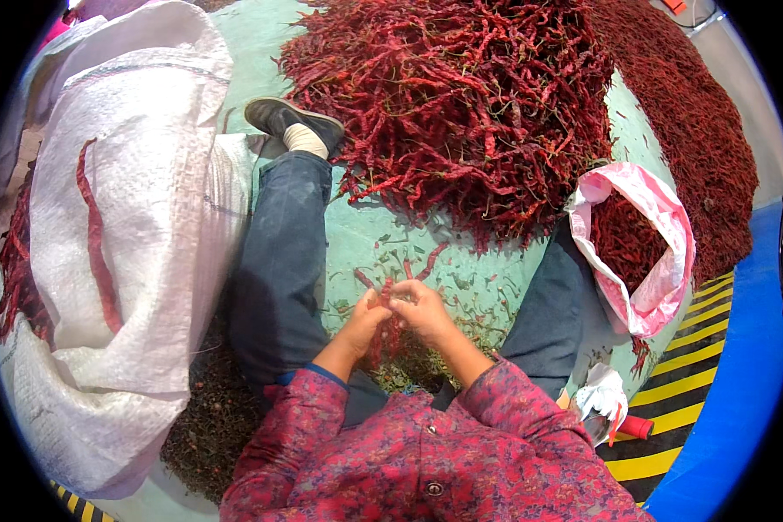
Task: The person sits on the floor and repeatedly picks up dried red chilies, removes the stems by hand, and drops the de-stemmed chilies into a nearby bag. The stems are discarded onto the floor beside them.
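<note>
Between my spread legs, my two hands meet above the pale green floor sheet [357, 235]. My left hand [363, 325] is closed, fingers pinched round dried red chillies [387, 339] that hang below the fingers. My right hand [426, 315] pinches at the same chillies from the other side, thumb and fingertips together near their upper ends. How many chillies are in the fingers cannot be made out. Loose chillies and snapped green stems lie on the sheet just beyond the hands. A large heap of dried red chillies [461, 104] rises farther ahead.
At my right leg stands a pink-and-white sack [680, 235] with chillies inside. White woven sacks [139, 217] fill the left, one chilli [98, 235] lying on top. A darker red heap [700, 130] stretches along the far right. Stem debris [209, 418] lies beside my left thigh.
</note>
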Demonstrator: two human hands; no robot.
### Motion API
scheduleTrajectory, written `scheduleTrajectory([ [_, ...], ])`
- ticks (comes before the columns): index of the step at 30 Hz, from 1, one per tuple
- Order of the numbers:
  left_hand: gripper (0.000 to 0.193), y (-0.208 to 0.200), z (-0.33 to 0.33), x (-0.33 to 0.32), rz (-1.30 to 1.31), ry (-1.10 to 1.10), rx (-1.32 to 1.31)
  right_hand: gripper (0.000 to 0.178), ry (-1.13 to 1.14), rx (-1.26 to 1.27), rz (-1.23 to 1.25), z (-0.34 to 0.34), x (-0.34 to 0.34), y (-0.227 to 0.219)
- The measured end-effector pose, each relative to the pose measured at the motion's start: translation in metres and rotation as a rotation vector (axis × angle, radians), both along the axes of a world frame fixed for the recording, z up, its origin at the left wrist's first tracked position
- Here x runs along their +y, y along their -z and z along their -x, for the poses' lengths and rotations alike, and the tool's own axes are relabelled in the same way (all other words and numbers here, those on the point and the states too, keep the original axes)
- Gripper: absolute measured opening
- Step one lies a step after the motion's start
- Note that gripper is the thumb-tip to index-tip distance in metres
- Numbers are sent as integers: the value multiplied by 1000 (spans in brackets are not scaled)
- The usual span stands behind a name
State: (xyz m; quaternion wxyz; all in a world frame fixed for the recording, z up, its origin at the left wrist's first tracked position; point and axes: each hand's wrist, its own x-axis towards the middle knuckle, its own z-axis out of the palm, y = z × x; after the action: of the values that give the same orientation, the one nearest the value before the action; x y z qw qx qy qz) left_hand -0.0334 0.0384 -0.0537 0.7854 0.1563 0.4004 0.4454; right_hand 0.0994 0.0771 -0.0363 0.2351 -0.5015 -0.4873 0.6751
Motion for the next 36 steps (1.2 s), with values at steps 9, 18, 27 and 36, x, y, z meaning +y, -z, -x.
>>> scheduleTrajectory([
  [9,34,-7,-8,1,-112,-73,126,35,187,117,158,-12,15,-7],
  [18,14,1,-11,-4,-311,190,643,10,-326,-170,-125,-19,41,-14],
  [27,15,10,-8,-3,-370,77,543,9,-204,-80,-13,-16,18,-18],
  [36,15,-1,-9,-5,-450,123,779,18,-309,-304,-511,-13,12,-17],
])
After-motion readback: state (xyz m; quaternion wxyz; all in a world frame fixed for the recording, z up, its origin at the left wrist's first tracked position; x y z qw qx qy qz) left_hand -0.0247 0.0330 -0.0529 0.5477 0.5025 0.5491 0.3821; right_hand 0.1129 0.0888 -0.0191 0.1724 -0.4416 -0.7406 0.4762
